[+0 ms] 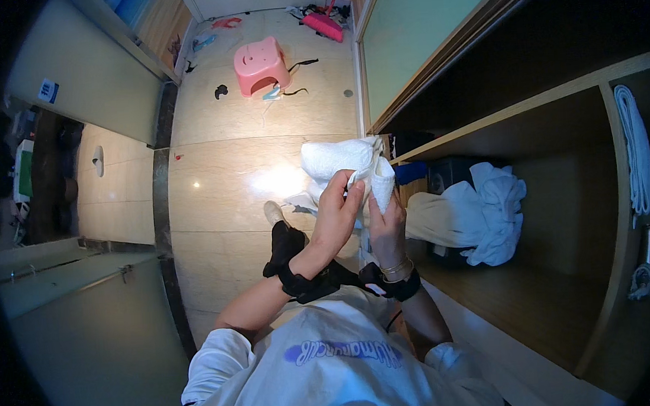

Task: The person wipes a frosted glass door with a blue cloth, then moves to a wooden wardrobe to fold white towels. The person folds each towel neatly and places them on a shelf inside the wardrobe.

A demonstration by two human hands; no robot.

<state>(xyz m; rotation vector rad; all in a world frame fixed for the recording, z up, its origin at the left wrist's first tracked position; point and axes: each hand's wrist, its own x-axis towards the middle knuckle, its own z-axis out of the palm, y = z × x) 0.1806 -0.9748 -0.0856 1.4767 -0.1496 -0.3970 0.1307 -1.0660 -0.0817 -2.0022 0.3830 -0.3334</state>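
A white towel, partly folded and bunched, is up in front of me beside the open cabinet. My left hand grips its lower edge, thumb and fingers pinched together on the cloth. Close by on the right, my right hand holds a folded corner that sticks up between its fingers. Both wrists wear black bands. Just right of my hands, a crumpled heap of white and cream cloth lies in the cabinet over a dark object.
The wooden cabinet fills the right side. Its narrow compartment holds a long folded white cloth. On the tiled floor ahead stand a pink stool and a pink dustpan. A slipper lies at the left, near glass panels.
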